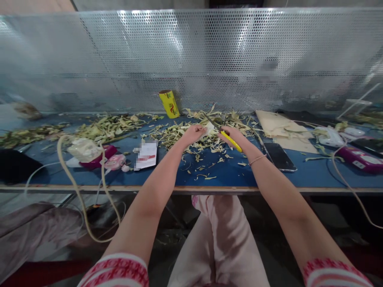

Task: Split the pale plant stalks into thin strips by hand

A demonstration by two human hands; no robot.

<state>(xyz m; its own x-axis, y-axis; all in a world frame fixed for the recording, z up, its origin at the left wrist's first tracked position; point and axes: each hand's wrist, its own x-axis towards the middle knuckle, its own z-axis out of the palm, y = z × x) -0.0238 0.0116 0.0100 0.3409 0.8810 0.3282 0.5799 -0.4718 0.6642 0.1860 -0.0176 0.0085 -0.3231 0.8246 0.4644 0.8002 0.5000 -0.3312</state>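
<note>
My left hand point(194, 134) is closed, pinching a small pale, whitish piece point(210, 128) whose kind I cannot make out. Close beside it on the right, my right hand point(235, 134) is wrapped round a yellow-handled knife point(231, 141). Its handle points down towards me, and a thin dark blade seems to reach up and left past the pale piece. Beneath and around both hands lies a heap of dried, yellow-green plant strips point(170, 135), with loose scraps scattered nearer the front edge.
A yellow tube point(169, 104) leans behind the heap on the blue table point(191, 175). Phones lie left point(146, 154) and right point(279, 156). Cardboard point(281, 126), purple devices point(360, 158) and hoses point(70, 173) flank the workspace. A perforated metal panel point(191, 56) rises behind.
</note>
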